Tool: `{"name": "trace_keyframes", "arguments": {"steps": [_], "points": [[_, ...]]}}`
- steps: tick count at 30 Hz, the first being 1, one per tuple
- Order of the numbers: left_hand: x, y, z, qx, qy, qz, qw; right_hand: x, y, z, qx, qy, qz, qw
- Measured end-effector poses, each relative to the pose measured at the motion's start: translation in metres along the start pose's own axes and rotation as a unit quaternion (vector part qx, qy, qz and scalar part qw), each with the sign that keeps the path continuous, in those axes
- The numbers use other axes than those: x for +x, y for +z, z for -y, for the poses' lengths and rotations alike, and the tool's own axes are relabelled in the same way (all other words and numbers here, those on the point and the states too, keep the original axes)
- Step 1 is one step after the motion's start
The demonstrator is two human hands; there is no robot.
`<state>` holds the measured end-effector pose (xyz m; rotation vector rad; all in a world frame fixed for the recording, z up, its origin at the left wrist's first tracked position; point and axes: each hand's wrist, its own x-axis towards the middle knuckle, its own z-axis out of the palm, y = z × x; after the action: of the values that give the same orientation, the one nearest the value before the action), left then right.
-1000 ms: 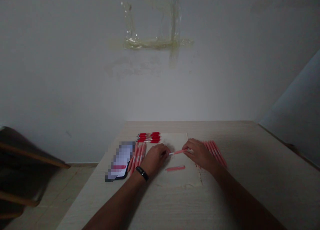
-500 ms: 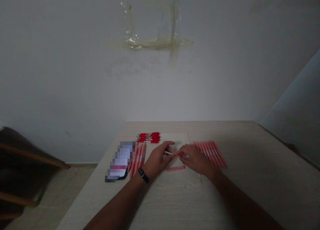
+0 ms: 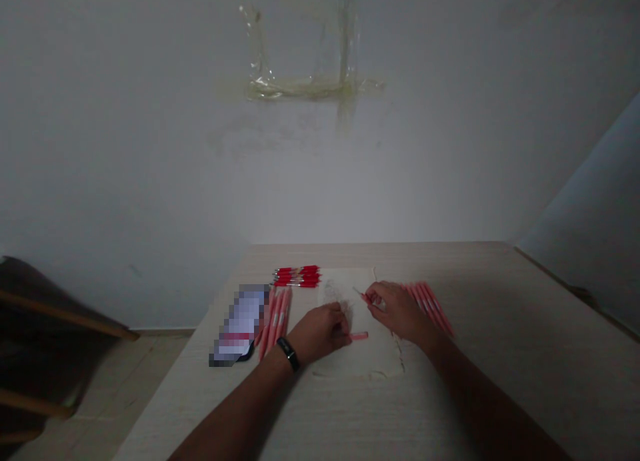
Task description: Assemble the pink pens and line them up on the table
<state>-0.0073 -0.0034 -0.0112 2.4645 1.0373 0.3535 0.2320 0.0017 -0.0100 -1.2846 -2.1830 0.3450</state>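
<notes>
My left hand (image 3: 326, 329), with a black wristband (image 3: 287, 353), is low over the pale sheet (image 3: 360, 362). Its fingers are closed at the left end of a pink pen barrel (image 3: 359, 335), covering that end. Slightly higher on the right, my right hand (image 3: 395, 309) pinches a thin pen part (image 3: 365, 297), reddish near the fingers with a pale tip pointing up and left. How much of that part lies inside the fingers is hidden.
Several pink pens (image 3: 431, 305) lie side by side to the right, partly behind my right hand. More pink pens (image 3: 276, 321) are at left, beside a blurred-out phone (image 3: 243, 324). Several red pens (image 3: 297, 275) lie at the back of the wooden table (image 3: 440, 251), near the wall.
My hands have moved apart. The left one has come down from the thin pen part to the pink barrel; the right one has shifted slightly right and up, still holding the part.
</notes>
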Motion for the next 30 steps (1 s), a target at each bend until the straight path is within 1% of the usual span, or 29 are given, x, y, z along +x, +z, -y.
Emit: {"name": "trace_keyframes", "arguments": {"steps": [3,7,10,12,18,25,30], "points": [[0.001,-0.004,0.0,0.0,-0.023,-0.027,0.999,0.0,-0.002,-0.003,-0.01,-0.003,-0.003,1.0],[0.002,-0.01,0.004,-0.016,-0.07,-0.1,0.992,0.0,-0.006,-0.011,-0.023,-0.006,-0.004,1.0],[0.003,-0.013,0.008,-0.014,-0.083,-0.146,0.986,0.001,-0.01,-0.016,-0.038,-0.007,0.001,0.999],[0.002,-0.015,0.009,0.001,-0.083,-0.161,0.983,0.001,-0.014,-0.017,-0.048,-0.005,0.002,0.999],[0.002,-0.017,0.009,0.033,-0.071,-0.174,0.982,0.0,-0.021,-0.015,-0.064,-0.016,0.008,0.998],[0.001,-0.018,0.009,0.048,-0.066,-0.176,0.981,0.002,-0.018,-0.024,-0.085,-0.019,0.026,0.996],[-0.001,-0.018,0.01,0.053,-0.069,-0.173,0.981,0.002,-0.018,-0.028,-0.083,-0.02,0.012,0.996]]}}
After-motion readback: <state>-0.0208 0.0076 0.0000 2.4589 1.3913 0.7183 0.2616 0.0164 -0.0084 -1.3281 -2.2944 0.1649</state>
